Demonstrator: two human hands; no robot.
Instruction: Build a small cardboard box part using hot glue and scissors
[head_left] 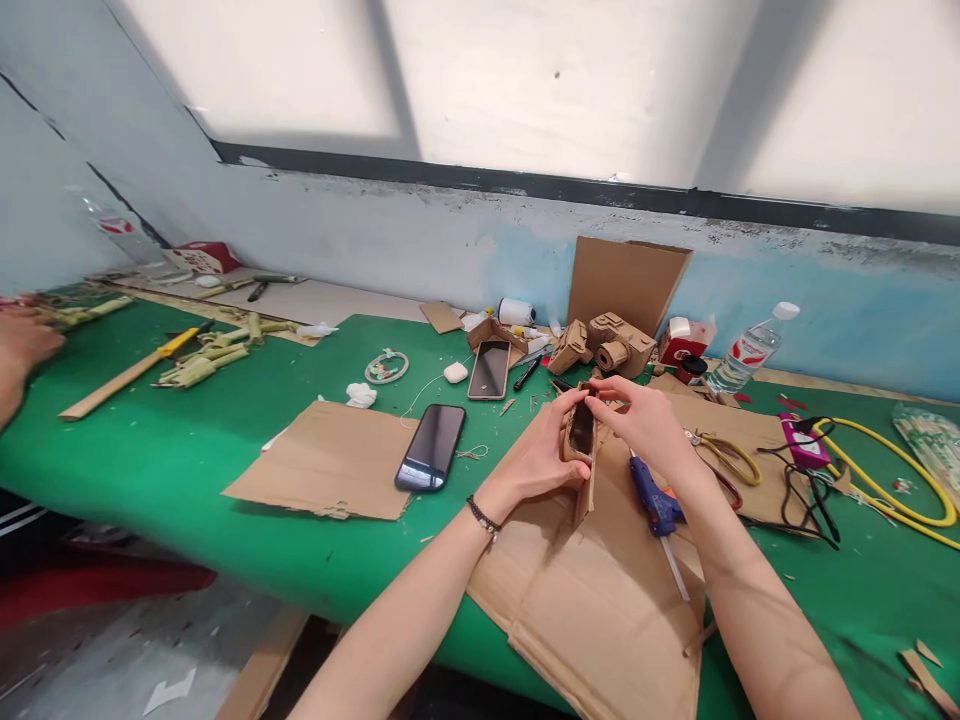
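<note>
My left hand (541,458) grips a small cardboard piece (581,440) from the left side, fingers wrapped round it. It stands upright and has a dark opening in its face. From the right, my right hand (637,418) pinches the top of the same piece with fingertips. Both hands hover above a large flat cardboard sheet (600,600) lying on the green table (187,460). A blue glue gun (654,505) lies on the sheet just right of my hands.
A black phone (431,447) and a second phone (490,369) lie left of my hands, beside another cardboard sheet (330,460). Cardboard camera models (619,343), a water bottle (750,355), scissors (724,455) and yellow cable (892,480) sit behind and right. Another person's hand (19,350) is far left.
</note>
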